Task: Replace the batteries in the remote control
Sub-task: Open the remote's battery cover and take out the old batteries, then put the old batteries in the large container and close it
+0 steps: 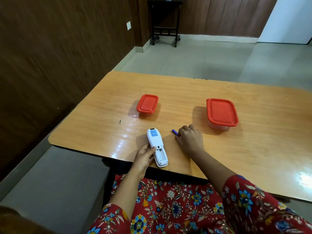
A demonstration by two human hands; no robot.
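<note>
A white remote control [157, 146] lies back-up near the front edge of the wooden table [185, 92], its battery compartment uncovered and looking empty. My left hand [144, 156] grips the remote's left side, thumb by the compartment. To the right, my right hand [190, 139] rests on the table with its fingertips closed on a small purple battery [174, 132] that pokes out to the left. The battery cover is not visible.
A small container with a red lid [147, 104] stands at the middle left of the table. A larger red-lidded container [221, 114] stands to the right. A dark wheeled stand [164, 21] is by the far wall.
</note>
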